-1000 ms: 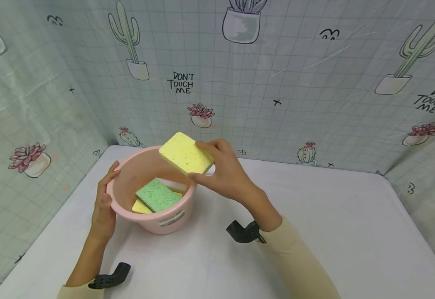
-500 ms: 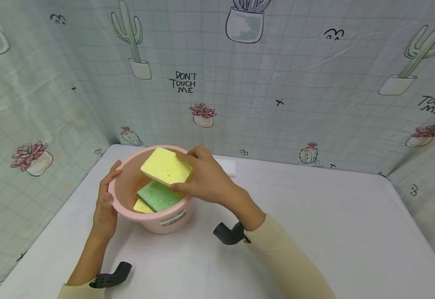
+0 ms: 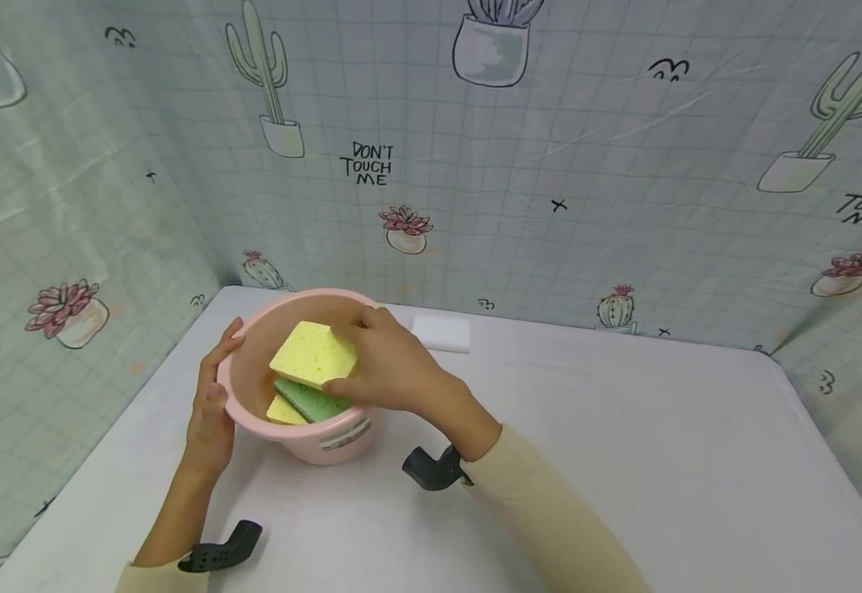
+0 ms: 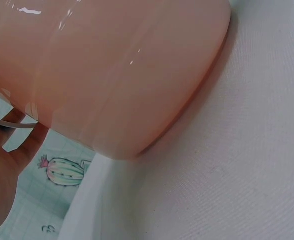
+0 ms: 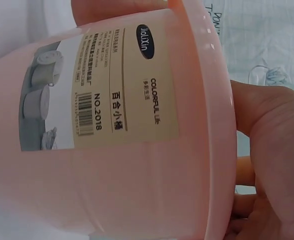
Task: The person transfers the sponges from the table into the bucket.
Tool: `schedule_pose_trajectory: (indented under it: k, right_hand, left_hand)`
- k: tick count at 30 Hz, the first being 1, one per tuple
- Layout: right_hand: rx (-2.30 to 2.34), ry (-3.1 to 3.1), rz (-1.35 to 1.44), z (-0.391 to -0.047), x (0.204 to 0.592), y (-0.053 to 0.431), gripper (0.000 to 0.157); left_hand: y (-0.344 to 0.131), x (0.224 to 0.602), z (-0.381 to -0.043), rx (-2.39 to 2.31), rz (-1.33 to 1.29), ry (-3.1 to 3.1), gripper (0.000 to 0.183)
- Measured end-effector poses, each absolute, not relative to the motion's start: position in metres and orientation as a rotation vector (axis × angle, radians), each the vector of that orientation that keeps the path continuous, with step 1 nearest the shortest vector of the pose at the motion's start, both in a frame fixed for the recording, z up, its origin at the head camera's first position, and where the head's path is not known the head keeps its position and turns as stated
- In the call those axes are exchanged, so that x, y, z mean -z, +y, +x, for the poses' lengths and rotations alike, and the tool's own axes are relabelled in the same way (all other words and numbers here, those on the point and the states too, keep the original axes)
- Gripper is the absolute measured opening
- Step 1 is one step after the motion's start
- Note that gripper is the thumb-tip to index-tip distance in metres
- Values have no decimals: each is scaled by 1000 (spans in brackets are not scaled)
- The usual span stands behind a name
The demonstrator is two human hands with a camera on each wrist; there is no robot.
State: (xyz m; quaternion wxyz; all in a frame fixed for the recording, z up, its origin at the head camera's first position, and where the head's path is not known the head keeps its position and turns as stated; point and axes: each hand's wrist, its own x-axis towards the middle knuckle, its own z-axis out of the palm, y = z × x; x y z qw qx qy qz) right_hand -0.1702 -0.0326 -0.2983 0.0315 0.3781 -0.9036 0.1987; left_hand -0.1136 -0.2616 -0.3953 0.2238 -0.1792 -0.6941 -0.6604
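Note:
A pink plastic basin (image 3: pixel 249 346) stands on the white table at the left. My right hand (image 3: pixel 382 366) reaches over its rim and holds a yellow sponge (image 3: pixel 312 354) just inside it. Under that sponge lie a green sponge (image 3: pixel 315 401) and another yellow sponge (image 3: pixel 282 410). My left hand (image 3: pixel 212 395) grips the basin's left rim, thumb inside. The left wrist view is filled by the basin's wall (image 4: pixel 107 75). The right wrist view shows the basin's labelled side (image 5: pixel 102 95) and my right hand (image 5: pixel 272 150) above the rim.
A white sponge block (image 3: pixel 441 333) lies on the table (image 3: pixel 623 461) behind the basin near the back wall. Cactus-print sheeting (image 3: pixel 549 148) closes off the back and both sides. The table's right half stretches out bare and white.
My right hand has carried the yellow sponge left and down from above the basin's rim into the basin. The left hand has stayed on the rim.

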Motion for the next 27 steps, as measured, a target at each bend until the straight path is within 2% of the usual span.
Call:
schedule_pose_trajectory:
  k: [8,27]
  right_hand:
    - [-475,-2841,1133,-167,301,-41,61]
    - [-376,-2838,1340,-168,302,-45,58]
  left_hand:
    - [-265,402,-114,1835,-523,-1898,56]
    - [-265,399,-116,1820,-504,-1925,58]
